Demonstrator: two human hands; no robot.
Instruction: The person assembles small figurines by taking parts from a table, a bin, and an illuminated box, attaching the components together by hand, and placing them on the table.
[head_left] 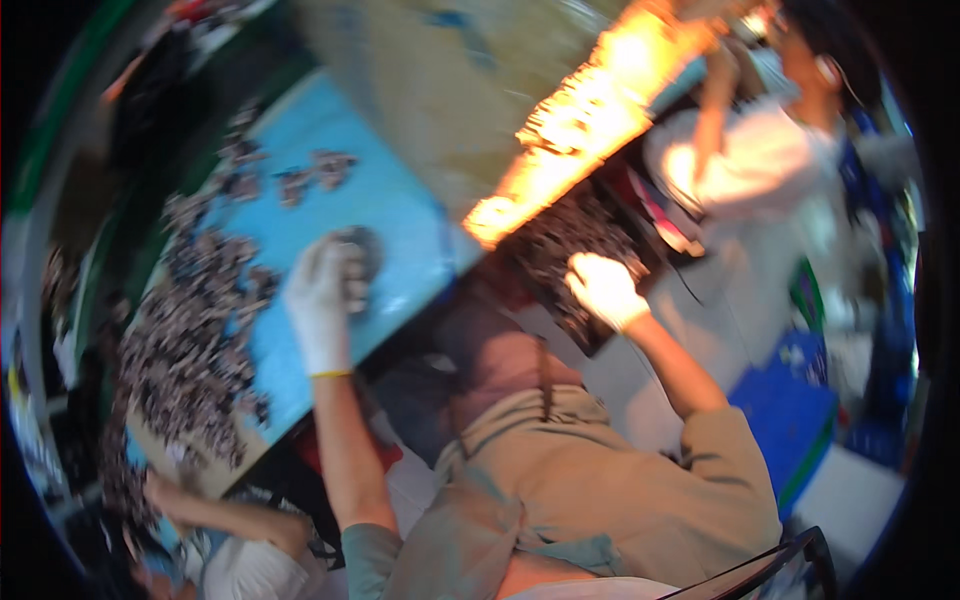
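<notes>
Over a light-blue table surface (408,230), my left hand (318,300) in a white glove has its fingers curled around a small cluster of grey-brown pieces (354,275). Blur hides what kind of pieces they are. A large heap of similar small pieces (200,340) spreads across the table to its left, and a few loose ones (330,168) lie farther up. My right hand (605,290), also white-gloved, is closed above the near right part of a dark bin of small dark pieces (570,240). Whatever its fingers hold is hidden.
A brightly lit strip (580,115) covered with pieces runs diagonally beyond the bin. At the upper right, a person in white (745,155) works beside it; another person (255,560) reaches toward the heap from lower left. A blue bag (785,425) stands at right.
</notes>
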